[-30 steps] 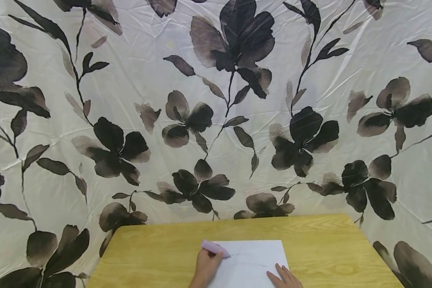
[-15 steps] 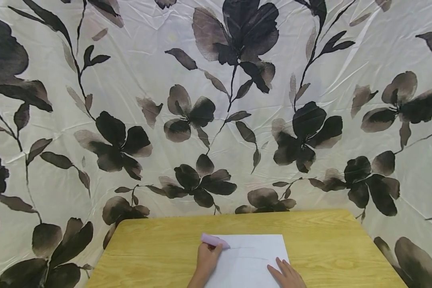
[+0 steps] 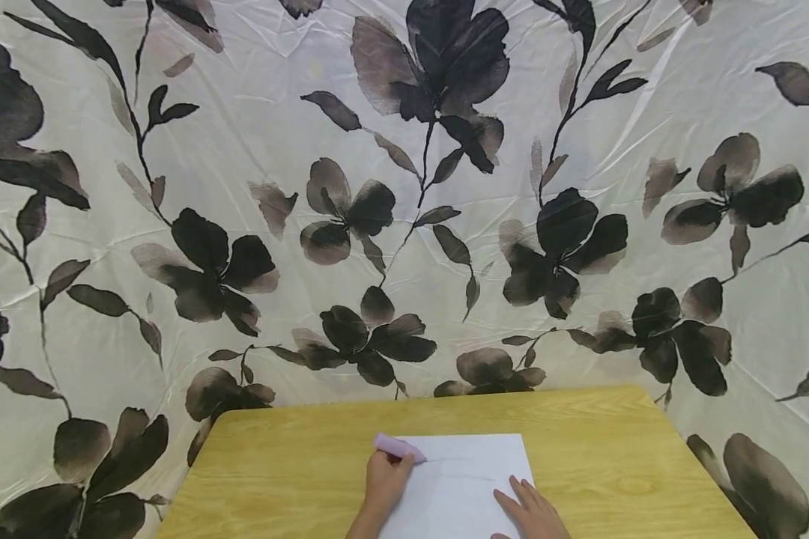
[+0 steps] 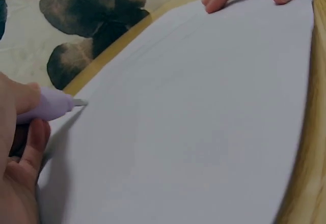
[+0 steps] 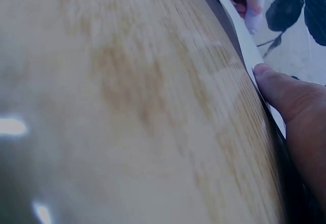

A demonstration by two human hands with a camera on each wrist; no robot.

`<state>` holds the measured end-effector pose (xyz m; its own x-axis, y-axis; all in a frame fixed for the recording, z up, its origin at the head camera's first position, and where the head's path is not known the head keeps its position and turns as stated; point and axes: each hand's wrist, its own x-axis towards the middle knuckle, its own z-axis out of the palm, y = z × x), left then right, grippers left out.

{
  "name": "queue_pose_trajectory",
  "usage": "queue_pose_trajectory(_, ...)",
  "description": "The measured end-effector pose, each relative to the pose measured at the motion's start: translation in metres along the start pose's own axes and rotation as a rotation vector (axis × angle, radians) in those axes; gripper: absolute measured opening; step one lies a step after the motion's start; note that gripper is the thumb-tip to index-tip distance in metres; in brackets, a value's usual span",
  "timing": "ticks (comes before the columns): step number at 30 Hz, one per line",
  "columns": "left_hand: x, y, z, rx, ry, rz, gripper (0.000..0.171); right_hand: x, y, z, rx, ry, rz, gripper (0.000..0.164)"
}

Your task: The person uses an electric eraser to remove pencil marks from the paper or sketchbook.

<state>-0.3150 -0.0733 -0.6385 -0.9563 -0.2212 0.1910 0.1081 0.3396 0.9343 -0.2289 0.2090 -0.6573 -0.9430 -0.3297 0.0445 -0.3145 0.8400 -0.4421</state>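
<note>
A sheet of white paper lies on the yellow wood-grain table, with two faint thin lines across its upper part. My left hand pinches a thick lilac marker pen near the sheet's upper left. In the left wrist view, the narrow silvery tip of the marker pen is right at the paper's surface. On the lower right of the sheet rests my right hand, fingers straight and spread. Its thumb shows at the paper edge in the right wrist view.
The yellow table extends on both sides of the paper, with rounded far corners. Behind it hangs a pale cloth printed with dark flowers and leaves, close to the table's far edge.
The head view has shifted slightly, so table and paper appear a little higher. Both hands and the marker pen keep about the same places on the paper.
</note>
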Motion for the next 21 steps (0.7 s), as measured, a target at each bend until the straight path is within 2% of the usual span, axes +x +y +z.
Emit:
queue_pose_trajectory(5, -0.0028, -0.0014, -0.0032, -0.019, 0.0, 0.044, 0.02, -0.0026, 0.0009, 0.0048, -0.028, 0.058, -0.02, 0.075)
queue_pose_trajectory(8, -0.0021, -0.0003, -0.0045, -0.01, 0.006, 0.046, 0.02, -0.0031, 0.0002, 0.0048, -0.019, 0.088, -0.029, 0.075)
queue_pose_trajectory(14, -0.0013, 0.0021, -0.0053, -0.013, -0.008, 0.013, 0.024, -0.0027, 0.0002, 0.0042, -0.028, 0.076, -0.037, 0.075)
queue_pose_trajectory(19, -0.0013, 0.0021, -0.005, -0.01, -0.065, 0.0, 0.025, -0.0027, 0.0025, 0.0044, -0.037, 0.083, -0.036, 0.075)
queue_pose_trajectory(21, -0.0007, 0.0021, -0.0044, -0.021, -0.063, -0.002, 0.024, -0.0028, 0.0032, 0.0043, -0.039, 0.089, -0.036, 0.075)
